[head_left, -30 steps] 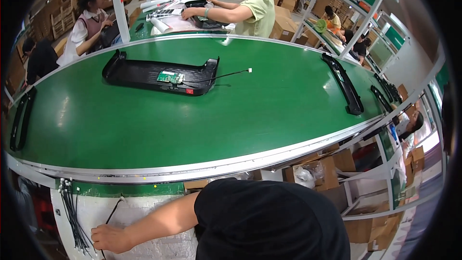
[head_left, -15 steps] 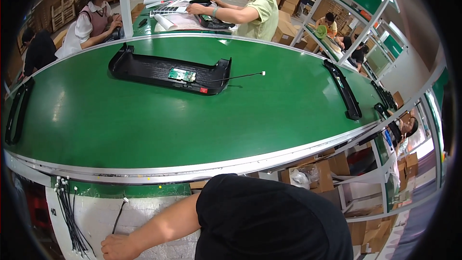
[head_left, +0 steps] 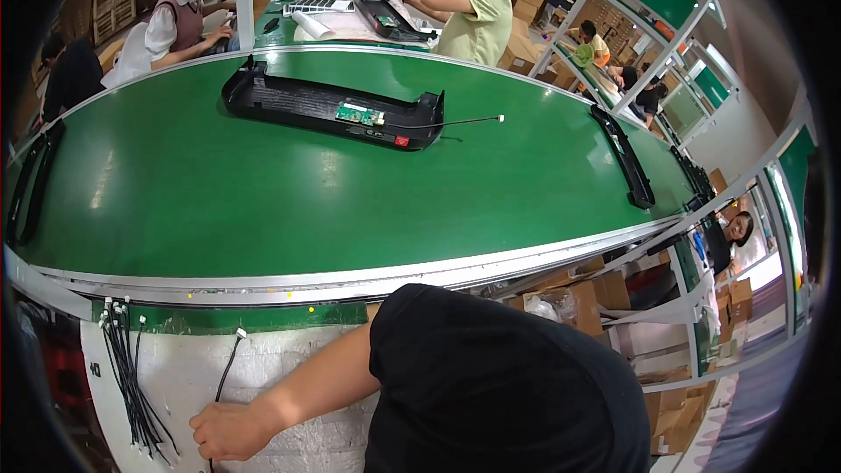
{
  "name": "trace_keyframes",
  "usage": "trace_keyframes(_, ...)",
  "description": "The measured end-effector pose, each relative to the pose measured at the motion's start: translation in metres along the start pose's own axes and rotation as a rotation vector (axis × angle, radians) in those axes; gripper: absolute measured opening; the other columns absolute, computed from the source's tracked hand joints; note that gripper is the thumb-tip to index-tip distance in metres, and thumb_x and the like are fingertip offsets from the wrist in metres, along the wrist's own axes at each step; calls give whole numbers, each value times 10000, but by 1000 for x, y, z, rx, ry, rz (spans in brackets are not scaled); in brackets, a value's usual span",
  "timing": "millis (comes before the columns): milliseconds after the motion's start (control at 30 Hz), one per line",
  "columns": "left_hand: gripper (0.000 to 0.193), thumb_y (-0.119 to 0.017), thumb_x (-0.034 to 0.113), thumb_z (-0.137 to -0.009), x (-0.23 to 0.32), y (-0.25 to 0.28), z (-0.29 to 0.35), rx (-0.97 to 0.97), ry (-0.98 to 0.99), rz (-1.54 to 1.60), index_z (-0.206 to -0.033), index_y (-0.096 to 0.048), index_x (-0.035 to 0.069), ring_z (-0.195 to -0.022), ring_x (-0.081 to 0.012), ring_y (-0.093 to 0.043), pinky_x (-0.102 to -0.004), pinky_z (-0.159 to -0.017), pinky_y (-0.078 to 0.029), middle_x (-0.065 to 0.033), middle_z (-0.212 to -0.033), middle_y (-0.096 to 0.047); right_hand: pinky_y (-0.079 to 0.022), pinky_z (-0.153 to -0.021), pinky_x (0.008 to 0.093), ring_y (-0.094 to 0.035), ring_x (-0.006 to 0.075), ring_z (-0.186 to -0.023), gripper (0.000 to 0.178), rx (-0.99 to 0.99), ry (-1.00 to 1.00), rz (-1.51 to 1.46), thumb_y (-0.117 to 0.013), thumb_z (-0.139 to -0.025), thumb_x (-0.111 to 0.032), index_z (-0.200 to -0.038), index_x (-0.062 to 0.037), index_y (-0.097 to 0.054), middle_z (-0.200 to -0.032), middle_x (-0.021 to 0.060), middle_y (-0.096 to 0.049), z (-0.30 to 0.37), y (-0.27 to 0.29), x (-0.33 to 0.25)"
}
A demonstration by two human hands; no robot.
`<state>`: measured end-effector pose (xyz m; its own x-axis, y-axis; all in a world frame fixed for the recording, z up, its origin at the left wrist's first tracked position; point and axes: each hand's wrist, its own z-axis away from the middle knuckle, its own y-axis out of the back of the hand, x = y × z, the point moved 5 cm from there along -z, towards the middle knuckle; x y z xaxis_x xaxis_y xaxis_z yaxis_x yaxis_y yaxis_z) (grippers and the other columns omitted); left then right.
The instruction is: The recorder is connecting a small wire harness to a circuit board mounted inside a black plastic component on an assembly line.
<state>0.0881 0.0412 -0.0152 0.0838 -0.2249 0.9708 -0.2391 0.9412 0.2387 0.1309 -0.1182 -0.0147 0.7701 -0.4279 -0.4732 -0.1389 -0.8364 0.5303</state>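
Note:
My right hand (head_left: 232,431) is closed on a thin black cable (head_left: 229,368) over the white surface at the lower left. The cable's white connector (head_left: 241,333) points away from me, and a short end shows below my fingers. To the left of the hand lies a bundle of black cables (head_left: 133,377) with white plugs. My left hand is out of view. On the green table, a long black plastic housing (head_left: 302,105) holds a green circuit board (head_left: 359,114), with a black cable running out to the right.
The green table (head_left: 210,201) has a white metal edge (head_left: 263,291) in front of me. More black housings lie at its right (head_left: 624,158) and left (head_left: 35,184) ends. Co-workers sit across it, one in a light green shirt (head_left: 480,22). Cardboard boxes (head_left: 574,315) stand below right.
My view has tilted slightly, so the table and housing sit higher. My right hand stays on the cable, whose lower end now shows below the fingers. The co-worker opposite has raised an arm.

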Motion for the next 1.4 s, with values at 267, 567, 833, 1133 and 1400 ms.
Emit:
trace_keyframes(267,254,-603,175,-921,-3,-11,-2,-136,10,12,-1118,-565,20,-789,-157,-555,-283,-671,-450,-82,-949,-614,-452,-614,389,-561,273,-689,151,-5,42,-102,-663,-682,-213,-623,-82,-617,-637,54,-575,3,-20,11)
trace_keyframes(567,219,-594,189,-926,-5,-14,1,-134,104,-1,-1083,-567,38,-715,-120,-514,-249,-600,-418,-50,-886,-592,-461,-620,398,-578,283,-709,139,-18,49,-115,-688,-646,-211,-617,-88,-631,-651,59,-588,4,-21,15)
trace_keyframes(833,215,-551,213,-946,-1,-18,0,-171,89,67,-1083,-567,48,-697,-111,-490,-234,-585,-392,-33,-864,-573,-471,-633,400,-593,283,-718,147,-74,54,-120,-701,-651,-216,-627,-83,-644,-658,61,-603,5,-23,13)
trace_keyframes(1133,265,-558,242,-948,6,-19,4,-215,79,-33,-1102,-562,26,-898,-181,-545,-322,-777,-439,-88,-1005,-595,-473,-646,399,-596,284,-728,115,-100,26,-145,-699,-647,-196,-642,-89,-657,-675,63,-613,4,-24,14)
trace_keyframes(1400,252,-602,192,-923,-3,-17,1,-202,29,-12,-1104,-572,19,-928,-198,-549,-335,-823,-441,-102,-1022,-605,-474,-647,404,-598,285,-740,101,-101,10,-143,-693,-635,-183,-648,-88,-661,-690,63,-618,3,-22,15)
